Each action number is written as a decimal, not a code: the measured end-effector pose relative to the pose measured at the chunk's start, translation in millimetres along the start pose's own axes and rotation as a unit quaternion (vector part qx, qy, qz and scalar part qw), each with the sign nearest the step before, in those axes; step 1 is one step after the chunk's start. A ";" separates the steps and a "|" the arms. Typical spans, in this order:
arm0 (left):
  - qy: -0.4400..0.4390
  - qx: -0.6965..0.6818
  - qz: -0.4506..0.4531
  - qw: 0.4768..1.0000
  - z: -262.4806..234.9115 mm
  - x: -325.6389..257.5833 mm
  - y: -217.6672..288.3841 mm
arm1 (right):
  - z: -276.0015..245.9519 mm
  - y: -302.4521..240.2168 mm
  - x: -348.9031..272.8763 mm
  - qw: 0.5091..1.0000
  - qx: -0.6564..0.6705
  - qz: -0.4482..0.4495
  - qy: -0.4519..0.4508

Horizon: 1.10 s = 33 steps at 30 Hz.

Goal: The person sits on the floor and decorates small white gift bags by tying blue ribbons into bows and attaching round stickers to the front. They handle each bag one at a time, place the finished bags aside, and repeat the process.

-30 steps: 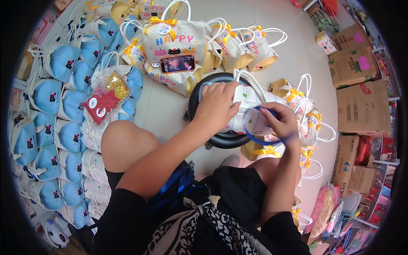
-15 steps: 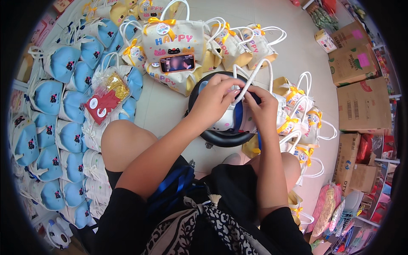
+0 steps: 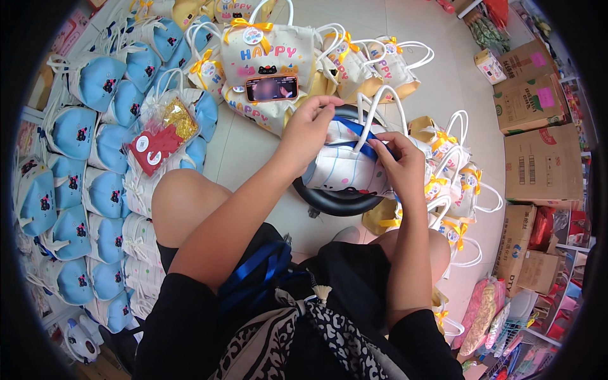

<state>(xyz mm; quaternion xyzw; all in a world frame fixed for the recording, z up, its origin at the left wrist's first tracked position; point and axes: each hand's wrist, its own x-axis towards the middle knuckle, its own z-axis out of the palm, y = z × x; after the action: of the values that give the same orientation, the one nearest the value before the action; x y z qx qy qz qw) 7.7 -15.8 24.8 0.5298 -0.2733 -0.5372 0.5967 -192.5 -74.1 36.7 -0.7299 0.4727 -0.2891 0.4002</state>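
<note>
Fingers (image 3: 379, 147) pinching blue ribbon (image 3: 356, 132), white gift bag (image 3: 345, 168)

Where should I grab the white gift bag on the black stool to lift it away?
Probably by the white loop handles, coming from above. They arch up clear of the white gift bag, which rests on the black stool. The left hand and right hand are on the blue ribbon at its top, so come from the far side.

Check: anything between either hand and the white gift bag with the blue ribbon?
Nothing visible. The left hand and right hand are both already on the white gift bag, fingers pinching the blue ribbon at its top. The bag rests on a black round stool.
</note>
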 end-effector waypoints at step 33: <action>-0.056 -0.094 -0.112 0.988 -5.2 -52.1 -52.2 | -3.6 18.8 -58.4 0.929 0.287 0.178 -0.149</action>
<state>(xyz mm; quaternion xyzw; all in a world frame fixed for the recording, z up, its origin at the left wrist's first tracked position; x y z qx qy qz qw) -20.2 41.6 -12.4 0.4677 -0.1935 -0.6529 0.5636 -226.5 -25.8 19.8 -0.5221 0.4270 -0.2244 0.7033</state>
